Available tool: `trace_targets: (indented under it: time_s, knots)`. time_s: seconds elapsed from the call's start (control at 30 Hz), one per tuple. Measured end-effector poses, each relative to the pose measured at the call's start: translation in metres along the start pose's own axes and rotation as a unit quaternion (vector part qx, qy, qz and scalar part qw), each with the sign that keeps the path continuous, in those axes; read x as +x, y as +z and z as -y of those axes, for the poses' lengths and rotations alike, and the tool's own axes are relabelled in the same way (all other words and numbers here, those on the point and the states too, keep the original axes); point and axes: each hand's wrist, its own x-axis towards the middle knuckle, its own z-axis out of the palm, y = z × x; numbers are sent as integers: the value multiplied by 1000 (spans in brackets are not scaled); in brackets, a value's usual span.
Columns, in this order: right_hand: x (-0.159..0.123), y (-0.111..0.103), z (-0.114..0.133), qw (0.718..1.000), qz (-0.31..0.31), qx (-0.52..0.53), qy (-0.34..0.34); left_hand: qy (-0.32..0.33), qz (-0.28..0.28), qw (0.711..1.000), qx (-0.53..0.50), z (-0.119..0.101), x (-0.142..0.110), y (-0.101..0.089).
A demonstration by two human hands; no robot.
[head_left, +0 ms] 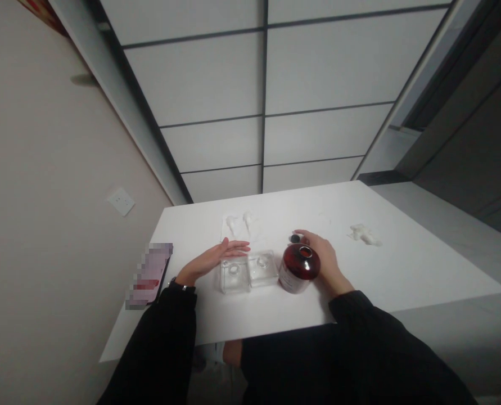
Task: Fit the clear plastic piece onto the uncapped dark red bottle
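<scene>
My right hand (324,257) is wrapped round a dark red bottle (297,270) with its mouth uncapped, standing on the white table (402,270). A small dark cap (294,239) lies just behind the bottle near my fingertips. My left hand (216,257) is stretched out flat, fingers together, just above the left of two clear plastic boxes (234,275). The second clear box (263,268) sits beside it, touching the bottle's left side.
White plastic pump parts (238,223) lie at the table's back. A crumpled white tissue (363,234) lies to the right. A blurred flat object (149,274) rests at the table's left edge. A wall with a socket (121,201) is on the left.
</scene>
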Motion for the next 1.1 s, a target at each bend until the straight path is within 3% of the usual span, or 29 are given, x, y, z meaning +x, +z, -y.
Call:
trace_targets:
  time_s: [0.17,0.33,0.4,0.53,0.6,0.7,0.8,0.93,1.1]
  knots:
    - [-4,-9,1,997,-18,73,1,68,18,995,65,14,-33,9]
    - [-17,-21,21,981,-70,178,-7,50,-146,978,142,33,-57,43]
    - [-25,-22,29,961,-58,270,-18,34,-193,967,163,35,-59,53]
    - [-38,-22,33,883,59,458,-80,21,-231,961,149,27,-56,59]
    - [-44,-26,32,879,113,450,-105,22,-242,959,144,22,-54,59]
    - [-51,-40,33,898,184,382,-118,19,-244,960,139,15,-53,59]
    - [-59,-54,38,899,228,351,-124,16,-245,957,152,11,-54,61]
    - [-66,-55,50,885,254,366,-137,18,-255,954,156,11,-53,61]
    - [-73,-36,68,871,248,386,-176,21,-263,958,116,14,-59,60]
